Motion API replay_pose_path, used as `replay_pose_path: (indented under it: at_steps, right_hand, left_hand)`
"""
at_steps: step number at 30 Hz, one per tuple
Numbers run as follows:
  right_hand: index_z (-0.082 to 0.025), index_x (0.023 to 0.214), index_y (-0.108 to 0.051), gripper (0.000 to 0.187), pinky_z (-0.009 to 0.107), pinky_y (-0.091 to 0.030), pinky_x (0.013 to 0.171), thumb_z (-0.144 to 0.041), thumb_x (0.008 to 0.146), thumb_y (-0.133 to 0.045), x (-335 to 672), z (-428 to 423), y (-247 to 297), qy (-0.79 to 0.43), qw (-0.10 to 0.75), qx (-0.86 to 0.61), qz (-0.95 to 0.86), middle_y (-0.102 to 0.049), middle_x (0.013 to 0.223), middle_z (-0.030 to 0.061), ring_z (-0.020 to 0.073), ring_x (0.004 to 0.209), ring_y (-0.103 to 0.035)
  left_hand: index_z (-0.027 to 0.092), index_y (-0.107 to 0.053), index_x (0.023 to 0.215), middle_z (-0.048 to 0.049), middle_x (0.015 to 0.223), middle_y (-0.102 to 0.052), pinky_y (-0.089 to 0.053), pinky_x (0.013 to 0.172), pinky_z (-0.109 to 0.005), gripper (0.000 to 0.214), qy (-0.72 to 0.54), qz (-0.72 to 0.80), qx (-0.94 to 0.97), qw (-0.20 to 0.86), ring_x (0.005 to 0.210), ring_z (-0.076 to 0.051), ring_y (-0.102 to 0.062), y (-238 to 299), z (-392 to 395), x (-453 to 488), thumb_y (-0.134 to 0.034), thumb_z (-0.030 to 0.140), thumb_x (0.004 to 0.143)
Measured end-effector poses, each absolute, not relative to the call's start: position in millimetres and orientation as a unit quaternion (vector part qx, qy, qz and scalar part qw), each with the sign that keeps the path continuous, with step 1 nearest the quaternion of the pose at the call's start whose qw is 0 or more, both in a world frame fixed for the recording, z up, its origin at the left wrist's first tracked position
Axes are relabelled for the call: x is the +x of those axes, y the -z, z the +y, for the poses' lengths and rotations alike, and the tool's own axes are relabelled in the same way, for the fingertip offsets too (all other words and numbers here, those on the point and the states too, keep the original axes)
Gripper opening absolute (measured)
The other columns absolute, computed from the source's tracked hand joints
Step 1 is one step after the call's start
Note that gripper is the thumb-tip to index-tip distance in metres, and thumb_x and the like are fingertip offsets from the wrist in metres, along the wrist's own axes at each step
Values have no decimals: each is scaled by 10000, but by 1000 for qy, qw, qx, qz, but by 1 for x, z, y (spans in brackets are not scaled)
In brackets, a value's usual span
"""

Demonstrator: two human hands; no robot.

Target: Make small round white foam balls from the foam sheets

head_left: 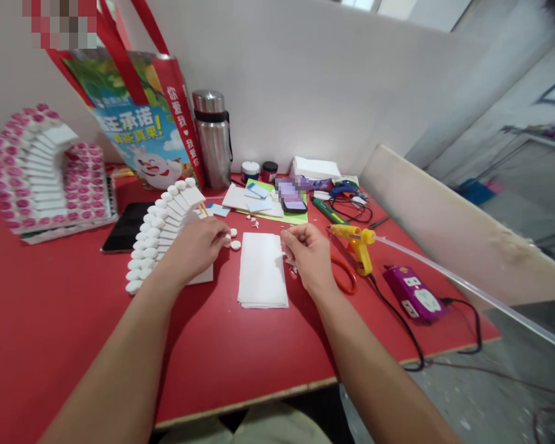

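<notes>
My left hand (pixel 203 240) is closed, its fingertips beside small white round discs (pixel 235 245) on the red table; whether it pinches one is hidden. Behind that wrist stands a curved model of white steps (pixel 176 213) edged with white discs. My right hand (pixel 309 253) is in a pinch near the upper right corner of a stack of white paper sheets (pixel 262 271). What its fingertips hold, if anything, is too small to make out. White scraps (pixel 292 265) lie under that hand. Red-handled scissors (pixel 346 276) lie partly hidden beside the right wrist.
A yellow glue gun (pixel 361 246) with a long clear stick and a purple power socket (pixel 416 295) sit at right, cables trailing. At the back are a steel flask (pixel 213 139), a shopping bag (pixel 139 123) and a phone (pixel 291 196). A pink-and-white model (pixel 46 172) stands far left.
</notes>
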State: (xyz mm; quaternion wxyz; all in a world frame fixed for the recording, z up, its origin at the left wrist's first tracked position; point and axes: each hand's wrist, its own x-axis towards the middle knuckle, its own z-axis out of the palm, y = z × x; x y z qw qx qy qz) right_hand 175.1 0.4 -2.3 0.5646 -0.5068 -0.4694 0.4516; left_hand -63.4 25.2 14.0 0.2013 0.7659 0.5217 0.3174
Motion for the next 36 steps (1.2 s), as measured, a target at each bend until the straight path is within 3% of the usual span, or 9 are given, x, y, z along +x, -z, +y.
replay_pose_path:
  at_steps: [7, 12, 15, 18, 20, 23, 26, 32, 36]
  right_hand:
    - [-210, 825, -620, 202, 227, -328, 403, -352, 803, -763, 175, 1, 1, -463, 570, -499, -461, -611, 631, -43, 83, 454, -426]
    - [-197, 806, -646, 222, 213, -307, 409, -365, 774, -787, 174, 2, 4, -487, 550, -497, -462, -589, 588, -42, 83, 465, -438]
    - [-178, 764, -666, 282, 206, -351, 439, -384, 699, -846, 176, 3, 4, -561, 544, -461, -421, -618, 639, -18, 96, 536, -517]
    - [-165, 754, -665, 310, 195, -398, 481, -316, 622, -901, 180, 6, 0, -648, 551, -404, -336, -665, 780, 7, 98, 625, -569]
    - [-167, 758, -636, 306, 177, -371, 471, -272, 642, -899, 184, 6, -3, -707, 536, -360, -289, -632, 762, -11, 72, 589, -520]
    - [-163, 759, -611, 277, 157, -274, 431, -249, 705, -869, 187, 6, -7, -774, 487, -301, -270, -507, 653, -53, 35, 494, -368]
    - [-149, 767, -644, 250, 160, -196, 416, -252, 711, -864, 185, 5, -6, -760, 487, -305, -304, -440, 600, -70, 25, 465, -292]
    - [-150, 725, -667, 263, 199, -151, 426, -331, 696, -856, 177, -1, -4, -667, 491, -397, -396, -483, 574, -61, 18, 430, -279]
    - [-160, 709, -673, 250, 220, -143, 421, -365, 717, -816, 176, -2, -1, -610, 483, -431, -457, -486, 529, -64, 30, 413, -274]
  left_hand:
    - [224, -636, 639, -87, 714, -645, -374, 744, -355, 100, -196, 553, 788, 189, 716, -274, -580, 1, 23, -59, -675, 184, 722]
    - [210, -607, 763, -122, 870, -678, -423, 748, -367, 98, -147, 556, 813, 94, 831, -292, -635, 6, 22, -51, -555, 151, 822]
    - [186, -616, 801, -133, 952, -661, -472, 767, -394, 85, -131, 571, 807, 73, 853, -290, -639, 5, 24, -51, -553, 140, 835]
    - [160, -650, 852, -134, 984, -647, -497, 779, -410, 39, -196, 571, 794, 73, 874, -287, -636, -2, 21, -46, -643, 187, 825]
    - [159, -679, 872, -109, 954, -660, -503, 795, -399, 82, -292, 545, 779, 102, 883, -268, -635, -8, 17, -37, -681, 234, 839]
    - [177, -736, 915, -56, 860, -701, -520, 737, -335, 133, -452, 492, 695, 265, 793, -200, -645, -10, 8, -14, -687, 295, 879]
    - [181, -779, 1050, -69, 958, -743, -528, 694, -309, 263, -498, 448, 635, 386, 791, -185, -670, -4, 0, 8, -769, 308, 820]
    - [187, -799, 926, -28, 791, -708, -494, 649, -290, 137, -507, 431, 662, 345, 662, -147, -651, 6, -5, 17, -683, 257, 912]
    - [168, -748, 784, -37, 729, -689, -432, 660, -295, 164, -465, 439, 739, 212, 705, -166, -621, 6, -3, 10, -655, 181, 919]
